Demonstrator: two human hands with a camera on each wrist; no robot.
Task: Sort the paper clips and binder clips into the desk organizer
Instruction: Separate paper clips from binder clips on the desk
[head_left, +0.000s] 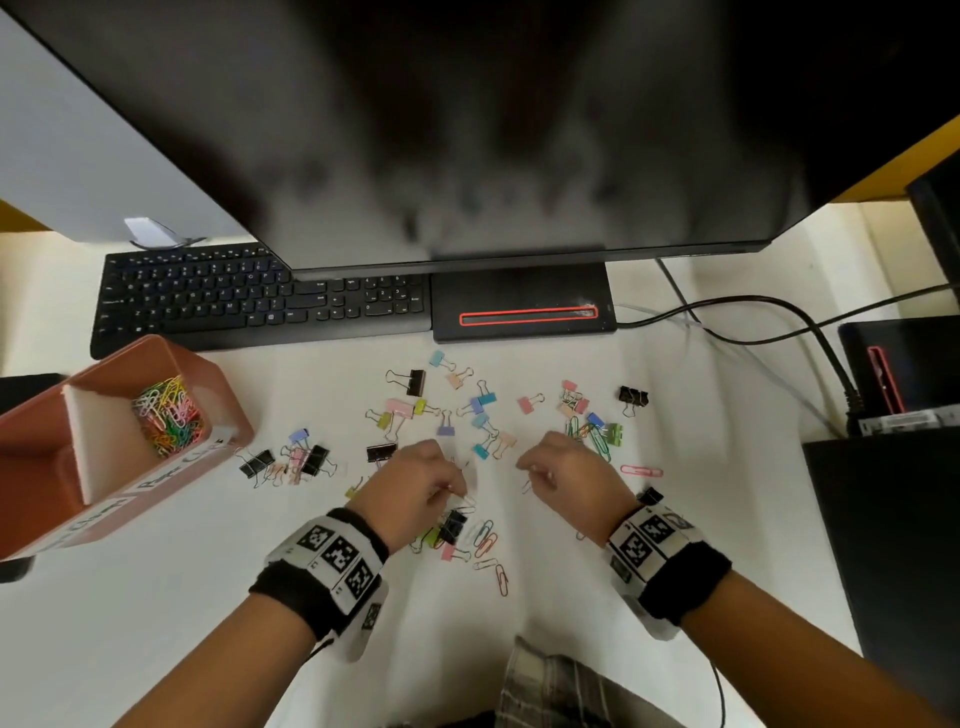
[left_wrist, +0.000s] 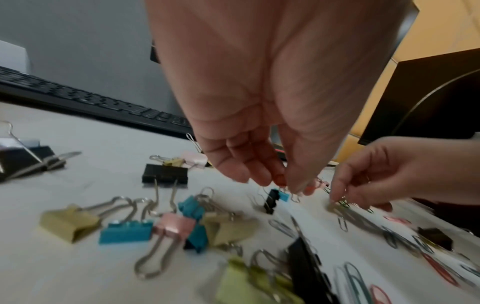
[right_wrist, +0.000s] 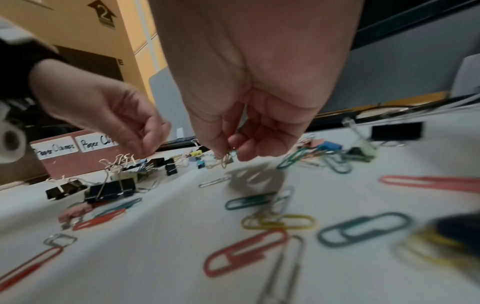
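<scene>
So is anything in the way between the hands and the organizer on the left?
Nothing tall. Between the left hand and the organizer only loose binder clips lie flat on the desk, easily passed over.

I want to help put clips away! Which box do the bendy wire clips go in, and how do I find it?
Find the black keyboard; just in front of its left end sits a reddish-brown organizer. It has two sections, and you want the one nearer the keyboard. It is the one with a colourful heap of paper clips already inside.
</scene>
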